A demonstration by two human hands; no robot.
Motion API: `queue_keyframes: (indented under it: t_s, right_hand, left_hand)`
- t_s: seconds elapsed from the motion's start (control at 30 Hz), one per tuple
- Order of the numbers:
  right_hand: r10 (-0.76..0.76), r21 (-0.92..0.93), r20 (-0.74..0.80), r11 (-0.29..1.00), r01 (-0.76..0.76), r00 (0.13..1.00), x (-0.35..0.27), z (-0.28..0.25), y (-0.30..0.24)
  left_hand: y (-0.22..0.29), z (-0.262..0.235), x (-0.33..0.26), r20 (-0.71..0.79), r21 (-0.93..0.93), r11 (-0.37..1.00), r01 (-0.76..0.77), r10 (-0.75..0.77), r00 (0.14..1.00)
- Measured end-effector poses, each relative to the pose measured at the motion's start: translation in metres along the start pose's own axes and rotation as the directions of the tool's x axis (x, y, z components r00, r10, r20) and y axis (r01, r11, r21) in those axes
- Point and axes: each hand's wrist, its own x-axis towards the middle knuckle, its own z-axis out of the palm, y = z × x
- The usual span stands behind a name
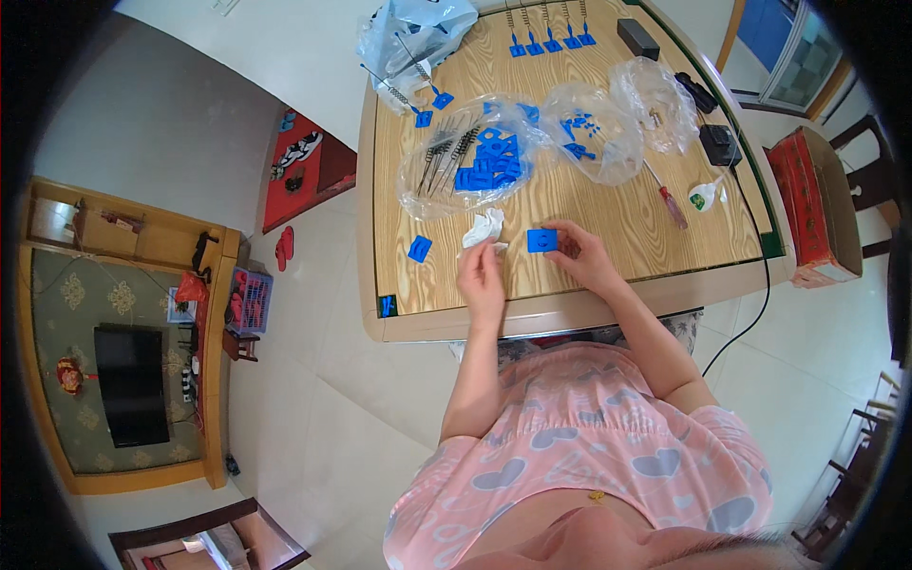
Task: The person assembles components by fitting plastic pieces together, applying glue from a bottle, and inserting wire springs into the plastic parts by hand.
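Between the thumb and fingers of my right hand (583, 258) is a flat blue square plastic piece (541, 240), held up near the table's front edge. My left hand (482, 277) is closed in a pinch just in front of a crumpled white tissue (485, 225); whether its fingertips touch the tissue or hold some small part is hidden. Left of that hand a single blue plastic piece (420, 249) lies on the wood-grain table (446, 285). Farther back, a clear plastic bag (410, 195) holds a pile of blue square pieces (491, 161) and several dark spring rods (446, 152).
Another clear bag (608, 166) contains small blue parts; a third bag (655, 81) sits beside it. A screwdriver (673, 207) lies at right, near a black adapter (719, 145) with a cable. Assembled spring pieces (553, 44) line the far edge. A cardboard box (812, 204) stands right.
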Motion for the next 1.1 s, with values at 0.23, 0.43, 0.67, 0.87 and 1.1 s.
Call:
queue_keyframes:
  t_s: [0.23,0.43,0.67,0.87,1.1]
  right_hand:
    - [-0.051,-0.01,-0.012,0.999,0.051,0.999,-0.001,0.002,0.014]
    - [-0.046,-0.015,0.002,0.999,0.046,0.999,-0.001,-0.002,0.009]
    - [-0.071,-0.009,-0.005,0.997,0.071,0.997,0.0,-0.002,0.015]
    - [0.039,0.064,-0.013,0.997,-0.038,0.999,0.004,-0.003,0.022]
    - [-0.037,0.061,-0.259,0.997,0.054,0.965,0.004,0.0,0.023]
  left_hand:
    - [-0.01,0.038,-0.005,0.355,-0.082,0.918,0.387,-0.336,0.873]
    - [-0.023,0.038,-0.009,0.354,-0.301,0.854,0.424,-0.313,0.881]
    - [-0.019,0.038,-0.01,0.348,-0.305,0.864,0.4,-0.29,0.891]
    - [-0.02,0.036,-0.011,0.38,-0.308,0.84,0.447,-0.322,0.867]
    - [-0.008,0.038,-0.009,0.39,-0.462,0.757,0.463,-0.296,0.872]
